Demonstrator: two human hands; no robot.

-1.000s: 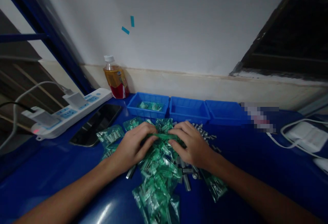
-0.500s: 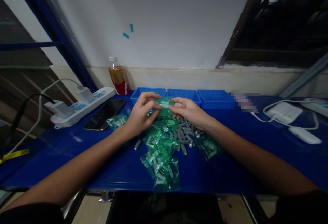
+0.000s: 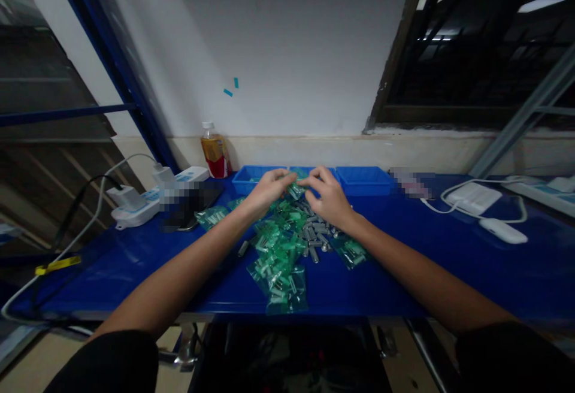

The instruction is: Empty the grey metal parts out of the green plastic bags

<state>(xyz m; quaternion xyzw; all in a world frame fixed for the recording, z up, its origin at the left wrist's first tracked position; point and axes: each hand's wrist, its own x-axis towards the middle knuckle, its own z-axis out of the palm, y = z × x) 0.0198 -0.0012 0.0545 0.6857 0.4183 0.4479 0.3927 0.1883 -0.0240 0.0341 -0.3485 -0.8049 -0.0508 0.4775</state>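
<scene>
Between my two hands is a small green plastic bag (image 3: 295, 188), held above the table with small pieces inside. My left hand (image 3: 272, 187) pinches its left side. On the right edge, the bent fingers of my right hand (image 3: 330, 196) close on the same bag. Below them lies a heap of similar green bags (image 3: 279, 255), several with pale or metallic pieces showing through. Beside the heap, partly under my right hand, are loose grey metal cylinders (image 3: 314, 234). One single cylinder (image 3: 243, 248) lies left of the heap.
Blue trays (image 3: 363, 182) line the wall. A drink bottle (image 3: 215, 152), power strip (image 3: 148, 204) with plugs and dark phone (image 3: 191, 208) stand or lie left. Another green bag (image 3: 353, 252) rests near my right forearm. White adapters and cables (image 3: 476, 198) occupy the right.
The camera view has shifted, so the table looks a little different in frame. My right fingers are more arched, and the bag between my hands has turned and looks narrower.
</scene>
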